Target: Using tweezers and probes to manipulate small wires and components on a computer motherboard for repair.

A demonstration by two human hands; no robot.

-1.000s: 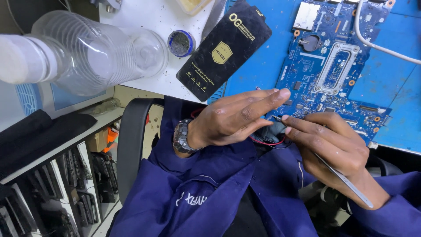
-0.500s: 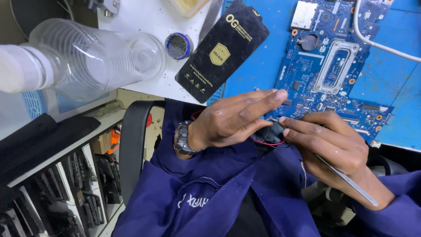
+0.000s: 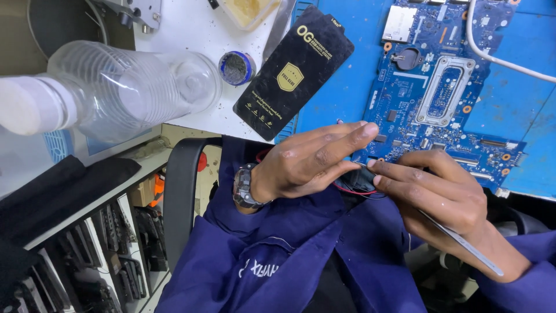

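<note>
At the far left a clear plastic bottle (image 3: 116, 87) lies on its side on the white counter (image 3: 191, 35), with a small round blue tin (image 3: 236, 67) and a black flat retail packet (image 3: 294, 72) to its right. The left hand (image 3: 310, 168), a wristwatch (image 3: 244, 186) on its wrist, holds its fingers narrow around a small black component (image 3: 360, 181) with red and black wires (image 3: 347, 189), at the near edge of the blue circuit board (image 3: 440, 98). The right hand (image 3: 434, 194) pinches the same part while metal tweezers (image 3: 463, 246) run back under its palm. A steady 2-handed pinch looks best here, keeping the thin wires slack. A white cable (image 3: 498, 58) crosses the blue mat (image 3: 524, 116) at far right, well apart from the hands.
</note>
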